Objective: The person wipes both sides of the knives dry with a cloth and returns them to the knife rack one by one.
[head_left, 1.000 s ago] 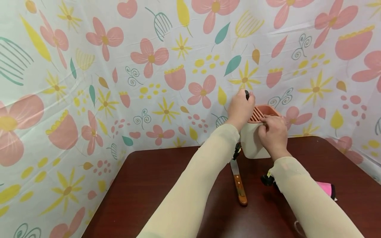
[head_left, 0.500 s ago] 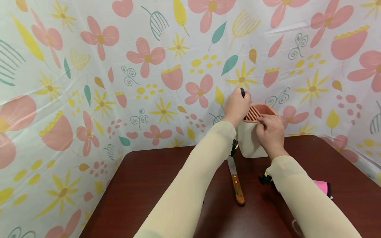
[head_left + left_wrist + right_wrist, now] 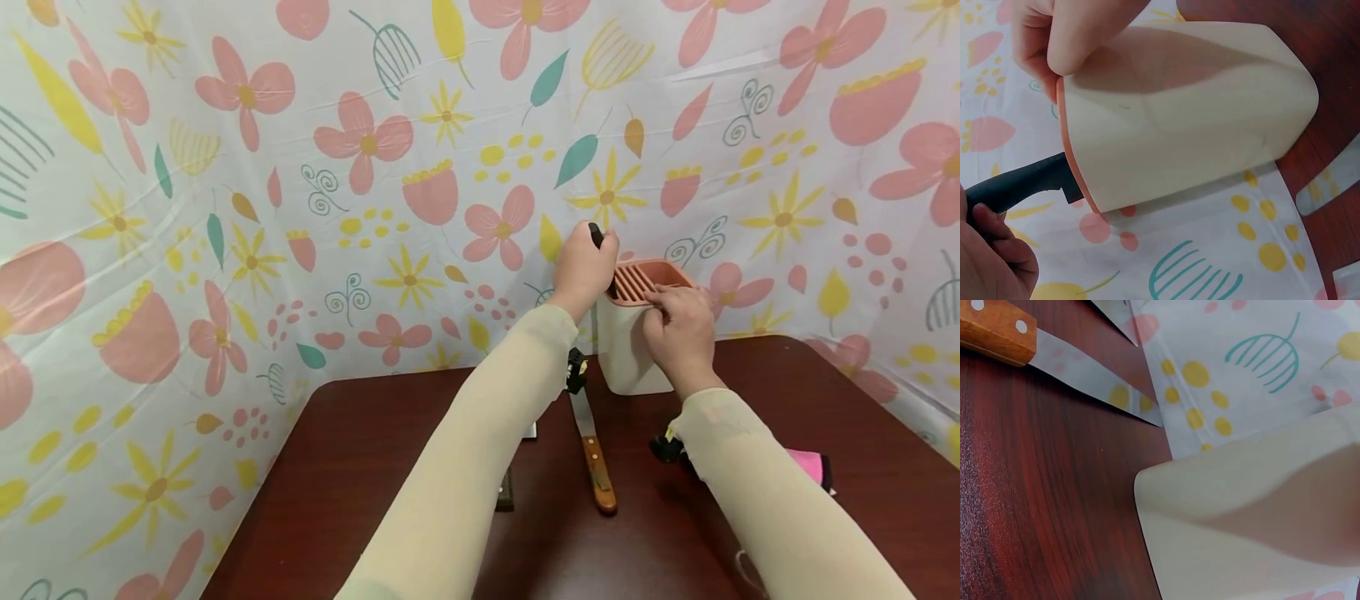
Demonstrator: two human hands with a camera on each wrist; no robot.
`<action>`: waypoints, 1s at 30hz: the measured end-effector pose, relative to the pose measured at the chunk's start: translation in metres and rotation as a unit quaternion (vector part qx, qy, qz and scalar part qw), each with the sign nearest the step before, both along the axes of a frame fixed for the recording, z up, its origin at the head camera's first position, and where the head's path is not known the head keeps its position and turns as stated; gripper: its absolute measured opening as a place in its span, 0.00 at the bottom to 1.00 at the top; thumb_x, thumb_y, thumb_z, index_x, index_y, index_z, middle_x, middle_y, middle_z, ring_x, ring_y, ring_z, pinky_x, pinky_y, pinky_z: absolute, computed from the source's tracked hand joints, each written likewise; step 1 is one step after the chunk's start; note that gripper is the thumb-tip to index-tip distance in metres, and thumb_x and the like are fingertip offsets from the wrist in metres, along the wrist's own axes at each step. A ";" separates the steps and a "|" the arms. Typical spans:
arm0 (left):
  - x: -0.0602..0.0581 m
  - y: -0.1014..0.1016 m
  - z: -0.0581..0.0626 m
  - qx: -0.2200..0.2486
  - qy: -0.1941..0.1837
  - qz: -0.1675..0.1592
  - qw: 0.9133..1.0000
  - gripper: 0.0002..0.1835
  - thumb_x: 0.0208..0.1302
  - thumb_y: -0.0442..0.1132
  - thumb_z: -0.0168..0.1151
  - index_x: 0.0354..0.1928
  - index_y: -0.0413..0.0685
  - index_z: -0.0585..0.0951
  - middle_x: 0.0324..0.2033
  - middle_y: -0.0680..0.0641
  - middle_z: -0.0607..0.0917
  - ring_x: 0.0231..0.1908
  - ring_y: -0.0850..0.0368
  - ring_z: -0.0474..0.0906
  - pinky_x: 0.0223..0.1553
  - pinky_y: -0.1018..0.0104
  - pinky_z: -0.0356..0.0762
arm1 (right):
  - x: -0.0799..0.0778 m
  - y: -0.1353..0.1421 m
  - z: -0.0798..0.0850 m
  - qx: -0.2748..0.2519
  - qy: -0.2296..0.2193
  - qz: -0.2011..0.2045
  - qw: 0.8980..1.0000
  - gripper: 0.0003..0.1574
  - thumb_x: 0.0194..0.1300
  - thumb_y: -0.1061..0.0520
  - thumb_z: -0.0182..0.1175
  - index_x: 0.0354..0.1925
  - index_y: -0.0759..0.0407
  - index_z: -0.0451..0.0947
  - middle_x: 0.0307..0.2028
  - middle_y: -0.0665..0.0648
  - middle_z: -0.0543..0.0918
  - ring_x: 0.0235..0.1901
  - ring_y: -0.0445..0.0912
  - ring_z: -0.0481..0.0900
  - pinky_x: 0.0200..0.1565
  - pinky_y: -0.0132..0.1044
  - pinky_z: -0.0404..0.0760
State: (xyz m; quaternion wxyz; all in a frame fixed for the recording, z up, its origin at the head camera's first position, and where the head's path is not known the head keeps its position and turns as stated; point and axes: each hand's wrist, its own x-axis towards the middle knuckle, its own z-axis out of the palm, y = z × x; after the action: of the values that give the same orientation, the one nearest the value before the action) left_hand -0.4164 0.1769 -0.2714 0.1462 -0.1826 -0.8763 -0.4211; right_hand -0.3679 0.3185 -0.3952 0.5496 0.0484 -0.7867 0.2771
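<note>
Black-handled knife (image 3: 1025, 181): gripped in left hand (image 3: 582, 267), seemingly mid-slotting. Pinched knife-block rim (image 3: 1065, 128) with right hand (image 3: 684, 330); likely needed straight push.

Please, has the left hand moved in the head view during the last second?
Yes, slightly to the left: measured against the white holder, the left hand now covers less of the orange slots.
</note>
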 end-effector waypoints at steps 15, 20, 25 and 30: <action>0.015 -0.024 0.007 0.004 -0.052 -0.064 0.997 0.24 0.68 0.62 0.64 0.59 0.61 0.75 0.42 0.54 0.84 0.36 0.60 0.81 0.35 0.65 0.79 | 0.013 0.007 0.012 0.093 -0.057 0.030 0.994 0.18 0.57 0.68 0.56 0.44 0.70 0.86 0.41 0.70 0.88 0.50 0.66 0.81 0.65 0.63 0.70; 0.022 -0.030 0.011 0.014 -0.078 -0.092 0.993 0.39 0.67 0.62 0.64 0.76 0.63 0.66 0.54 0.55 0.87 0.49 0.64 0.84 0.48 0.66 0.83 | 0.020 0.014 0.018 0.096 -0.103 0.050 0.989 0.19 0.58 0.67 0.58 0.47 0.69 0.85 0.47 0.71 0.87 0.54 0.67 0.79 0.65 0.64 0.69; 0.028 -0.038 0.007 0.021 -0.107 -0.117 0.987 0.38 0.70 0.60 0.62 0.78 0.60 0.65 0.57 0.52 0.87 0.54 0.60 0.84 0.52 0.63 0.84 | 0.026 0.017 0.024 0.090 -0.152 0.066 0.982 0.21 0.60 0.66 0.61 0.52 0.68 0.84 0.54 0.74 0.84 0.59 0.70 0.76 0.66 0.65 0.66; 0.030 -0.057 -0.002 0.024 -0.098 -0.145 0.984 0.31 0.73 0.54 0.61 0.75 0.58 0.69 0.61 0.51 0.84 0.59 0.59 0.82 0.52 0.63 0.83 | 0.031 0.020 0.035 0.099 -0.224 0.093 0.965 0.24 0.63 0.63 0.61 0.57 0.68 0.81 0.62 0.75 0.78 0.68 0.71 0.69 0.70 0.67 0.62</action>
State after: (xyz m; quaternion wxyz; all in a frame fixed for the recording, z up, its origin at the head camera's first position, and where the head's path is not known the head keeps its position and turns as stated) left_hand -0.3866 0.1201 -0.2732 0.0015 -0.2626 -0.8404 -0.4741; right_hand -0.3365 0.3383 -0.3606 0.3235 0.1118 -0.9054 0.2513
